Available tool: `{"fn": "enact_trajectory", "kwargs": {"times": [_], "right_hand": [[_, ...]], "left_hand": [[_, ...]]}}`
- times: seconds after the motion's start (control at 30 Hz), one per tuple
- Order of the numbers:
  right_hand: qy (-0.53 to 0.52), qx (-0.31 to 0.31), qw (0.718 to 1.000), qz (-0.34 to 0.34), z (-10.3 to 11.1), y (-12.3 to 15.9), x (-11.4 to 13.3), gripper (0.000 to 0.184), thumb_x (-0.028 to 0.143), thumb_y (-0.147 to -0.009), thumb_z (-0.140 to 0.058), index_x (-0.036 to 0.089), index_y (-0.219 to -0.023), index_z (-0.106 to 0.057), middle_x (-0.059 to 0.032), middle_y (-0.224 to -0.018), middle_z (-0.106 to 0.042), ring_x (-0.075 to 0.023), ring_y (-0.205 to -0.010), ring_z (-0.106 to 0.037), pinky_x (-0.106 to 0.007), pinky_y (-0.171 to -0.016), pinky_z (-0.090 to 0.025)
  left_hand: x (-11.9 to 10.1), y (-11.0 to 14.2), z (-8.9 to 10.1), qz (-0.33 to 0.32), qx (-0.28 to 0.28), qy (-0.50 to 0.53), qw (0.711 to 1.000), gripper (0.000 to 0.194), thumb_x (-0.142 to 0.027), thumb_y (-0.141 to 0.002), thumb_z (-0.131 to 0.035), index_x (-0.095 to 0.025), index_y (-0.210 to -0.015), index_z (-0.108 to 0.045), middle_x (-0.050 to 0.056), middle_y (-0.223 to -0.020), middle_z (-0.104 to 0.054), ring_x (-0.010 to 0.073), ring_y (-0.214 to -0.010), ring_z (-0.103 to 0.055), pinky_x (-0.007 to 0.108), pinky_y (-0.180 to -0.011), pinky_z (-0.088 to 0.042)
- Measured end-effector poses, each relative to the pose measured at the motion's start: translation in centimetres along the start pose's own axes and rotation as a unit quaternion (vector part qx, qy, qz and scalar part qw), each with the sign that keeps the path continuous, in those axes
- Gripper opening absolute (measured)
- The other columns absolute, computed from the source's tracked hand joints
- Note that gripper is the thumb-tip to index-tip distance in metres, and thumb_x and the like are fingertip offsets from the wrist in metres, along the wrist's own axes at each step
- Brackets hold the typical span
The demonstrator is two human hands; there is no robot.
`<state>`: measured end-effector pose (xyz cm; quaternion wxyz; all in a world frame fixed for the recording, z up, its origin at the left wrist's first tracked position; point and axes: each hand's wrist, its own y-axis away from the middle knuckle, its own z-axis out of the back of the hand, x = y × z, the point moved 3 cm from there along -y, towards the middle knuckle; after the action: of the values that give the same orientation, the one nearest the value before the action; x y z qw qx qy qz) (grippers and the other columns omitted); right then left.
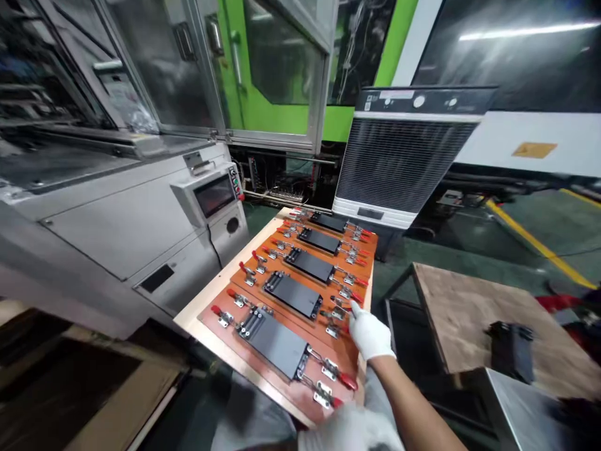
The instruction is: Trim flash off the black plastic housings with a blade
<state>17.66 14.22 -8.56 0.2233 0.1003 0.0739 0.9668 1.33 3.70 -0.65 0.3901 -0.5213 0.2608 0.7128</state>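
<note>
Fingers [355, 310] of the right hand [372, 333], their grip unclear, are beside a red handle [358, 299] at the board's [336, 352] right edge.

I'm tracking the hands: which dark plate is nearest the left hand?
The front plate, lowest in view: the left hand appears below and right of it; the other four lie farther away.

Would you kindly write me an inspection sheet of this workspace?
Surface: pale wooden board bearing orange-brown plates.
Job's things: five dark blocks; toggle clamps with red handles at both ends.
Clutter: black object on the right-hand table.
Hands: gloved right hand at one handle; gloved left hand in the foreground, its grip unclear.
Cables: black cable on the grey machine's front.
Surroundings: green machine behind; louvred unit beyond the board.
</note>
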Motion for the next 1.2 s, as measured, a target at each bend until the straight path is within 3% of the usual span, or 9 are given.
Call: {"fn": "enact_trajectory", "kwargs": {"times": [0.1,0.23,0.3,0.4,0.5,0.63,0.8,0.93,1.2], "right_hand": [[-0.014,0.02,0.999,-0.025,-1.7,0.5,-1.0,0.049,0.028,-0.098,-0.032,0.015,-0.144,-0.044,-0.0157,-0.109,-0.071,-0.0277,-0.097,-0.069,-0.038,-0.08,-0.051],[-0.059,0.047,0.996,-0.053,-3.9,0.7,-1.4,0.051,0.035,-0.101,-0.028,0.019,-0.148,-0.038,-0.0112,-0.113,-0.071,-0.0235,-0.098,-0.07,-0.033,-0.083,-0.051],[-0.087,0.06,0.992,-0.065,-4.7,0.7,-1.7,0.05,0.039,-0.1,-0.028,0.026,-0.147,-0.04,-0.0067,-0.118,-0.07,-0.0208,-0.098,-0.07,-0.03,-0.083,-0.05],[-0.12,0.065,0.987,-0.09,-5.4,0.7,-2.1,0.051,0.04,-0.1,-0.026,0.03,-0.149,-0.035,-0.0049,-0.118,-0.07,-0.0209,-0.097,-0.07,-0.031,-0.083,-0.051],[-0.146,0.063,0.982,-0.102,-5.9,0.7,-2.4,0.051,0.038,-0.099,-0.028,0.03,-0.149,-0.034,-0.0042,-0.117,-0.07,-0.0205,-0.094,-0.071,-0.03,-0.082,-0.051],[-0.17,0.06,0.978,-0.108,-6.8,0.4,-2.7,0.051,0.036,-0.098,-0.028,0.031,-0.148,-0.037,-0.0026,-0.124,-0.067,-0.0212,-0.095,-0.07,-0.031,-0.083,-0.051],[-0.206,0.066,0.969,-0.117,-7.8,0.0,-3.0,0.054,0.037,-0.097,-0.026,0.031,-0.15,-0.034,-0.0024,-0.123,-0.067,-0.0236,-0.099,-0.068,-0.032,-0.083,-0.051],[-0.208,0.081,0.965,-0.138,-8.0,-0.1,-3.2,0.054,0.04,-0.097,-0.021,0.033,-0.15,-0.033,-0.0026,-0.115,-0.071,-0.0242,-0.092,-0.069,-0.033,-0.078,-0.051],[-0.19,0.093,0.965,-0.155,-8.0,-0.5,-3.0,0.054,0.041,-0.098,-0.022,0.032,-0.15,-0.034,-0.0023,-0.126,-0.065,-0.0222,-0.096,-0.068,-0.03,-0.078,-0.051]], "left_hand": [[2.0,-0.4,4.5,0.034,-0.055,-0.008,0.998,0.022,-0.031,-0.093,-0.05,-0.022,-0.075,-0.061,0.002,-0.074,-0.064,0.0142,-0.07,-0.06,0.027,-0.068,-0.049],[5.5,-1.3,15.3,0.119,-0.259,-0.098,0.953,0.032,-0.039,-0.091,-0.044,-0.021,-0.066,-0.053,-0.001,-0.064,-0.061,0.0148,-0.064,-0.06,0.027,-0.067,-0.049],[7.4,-2.2,21.5,0.176,-0.345,-0.238,0.891,0.033,-0.041,-0.091,-0.039,-0.02,-0.075,-0.059,0.001,-0.075,-0.067,0.016,-0.075,-0.064,0.026,-0.076,-0.05],[10.2,-4.0,29.6,0.245,-0.427,-0.31,0.814,0.039,-0.037,-0.093,-0.032,-0.013,-0.107,-0.06,0.012,-0.106,-0.068,0.0231,-0.1,-0.063,0.034,-0.09,-0.047],[13.0,-6.3,34.7,0.296,-0.432,-0.369,0.768,0.053,-0.043,-0.09,-0.039,-0.008,-0.125,-0.055,0.022,-0.126,-0.059,0.0319,-0.12,-0.053,0.042,-0.102,-0.04],[16.7,-8.7,37.5,0.348,-0.37,-0.424,0.75,0.079,-0.063,-0.077,-0.053,-0.015,-0.139,-0.047,0.024,-0.14,-0.047,0.0424,-0.129,-0.042,0.055,-0.101,-0.037],[20.2,-9.3,39.2,0.41,-0.319,-0.455,0.723,0.074,-0.063,-0.083,-0.041,-0.018,-0.142,-0.045,0.026,-0.145,-0.04,0.0457,-0.131,-0.038,0.063,-0.1,-0.032],[22.8,-10.1,39.0,0.41,-0.273,-0.468,0.734,0.064,-0.055,-0.085,-0.042,-0.028,-0.143,-0.043,0.016,-0.153,-0.034,0.0405,-0.139,-0.028,0.061,-0.104,-0.027],[27.4,-10.4,38.0,0.459,-0.271,-0.422,0.733,0.062,-0.046,-0.093,-0.025,-0.025,-0.152,-0.025,0.013,-0.159,-0.025,0.0374,-0.145,-0.017,0.058,-0.108,-0.026]]}}
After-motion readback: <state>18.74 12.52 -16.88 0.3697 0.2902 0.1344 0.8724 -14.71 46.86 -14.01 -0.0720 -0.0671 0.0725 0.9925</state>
